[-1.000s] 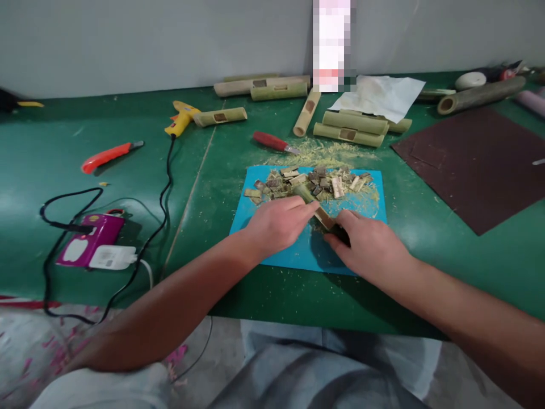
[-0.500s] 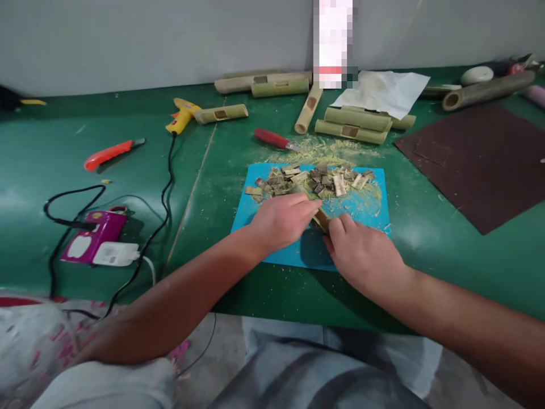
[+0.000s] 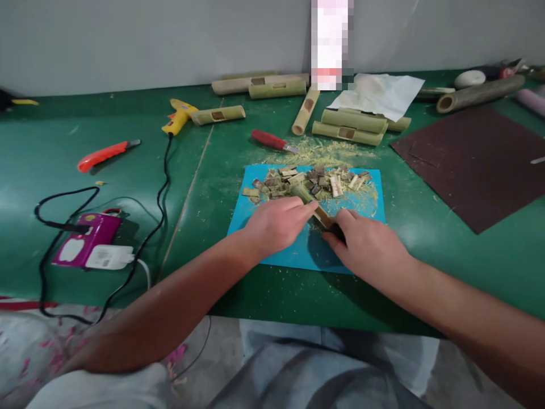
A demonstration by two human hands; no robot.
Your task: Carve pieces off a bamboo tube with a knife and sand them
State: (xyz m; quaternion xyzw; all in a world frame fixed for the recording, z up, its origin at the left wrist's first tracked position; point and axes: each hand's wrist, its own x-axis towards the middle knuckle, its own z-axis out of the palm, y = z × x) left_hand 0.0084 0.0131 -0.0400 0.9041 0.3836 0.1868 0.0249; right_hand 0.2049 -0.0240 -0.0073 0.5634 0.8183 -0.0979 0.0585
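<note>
Over a blue mat (image 3: 276, 258), my left hand (image 3: 279, 224) is closed around a green bamboo tube (image 3: 302, 193), which slants from upper left to lower right. Its cut, pale side shows between my two hands. At the near end of the same tube is my right hand (image 3: 368, 236), fingers curled over it and thumb underneath. Whether the right hand also has a small tool in it is hidden. Bamboo chips (image 3: 315, 180) and fine shavings lie heaped on the mat just beyond the tube. Behind them rests a red-handled knife (image 3: 270, 140).
Bamboo tubes with cut openings (image 3: 347, 133) lie at the back, beside white paper (image 3: 377, 94). A brown sheet (image 3: 472, 170) lies right. On the left are a yellow glue gun (image 3: 181, 116), an orange utility knife (image 3: 106, 155), a purple power box (image 3: 87, 238) and loose black cables (image 3: 164, 187).
My right hand has drawn slightly back toward me, its thumb further from the fingers. More of the bamboo tube shows between the hands. The whole view has shifted a little.
</note>
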